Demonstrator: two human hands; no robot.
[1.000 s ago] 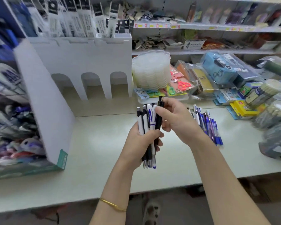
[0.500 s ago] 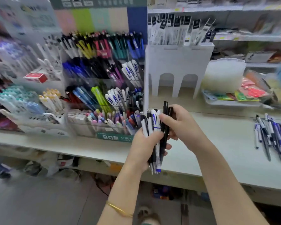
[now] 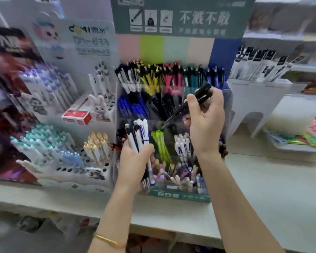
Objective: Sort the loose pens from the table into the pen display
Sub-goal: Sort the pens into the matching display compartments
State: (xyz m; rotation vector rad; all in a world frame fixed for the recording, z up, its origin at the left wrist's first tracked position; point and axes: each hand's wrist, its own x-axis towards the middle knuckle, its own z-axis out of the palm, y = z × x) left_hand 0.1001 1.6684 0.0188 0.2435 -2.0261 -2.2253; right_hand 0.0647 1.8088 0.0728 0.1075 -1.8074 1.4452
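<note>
My left hand grips a bundle of white and black pens, held upright in front of the pen display. My right hand pinches black pens, tilted with their tips pointing down-left into the display's middle tier, near a row of black pens. The tiered display holds rows of pens sorted by colour: white, yellow, red, teal and blue at the top, blue and black in the middle, green and white lower down.
A white rack of pens with a rabbit figure and a small red box stands left of the display. A white stand with packaged pens is to the right. The pale table runs along the front.
The view has swung left and closer to the display. My right hand has lifted the black pens out of the bundle and moved them up toward the display's middle tier. My left hand keeps the bundle.
</note>
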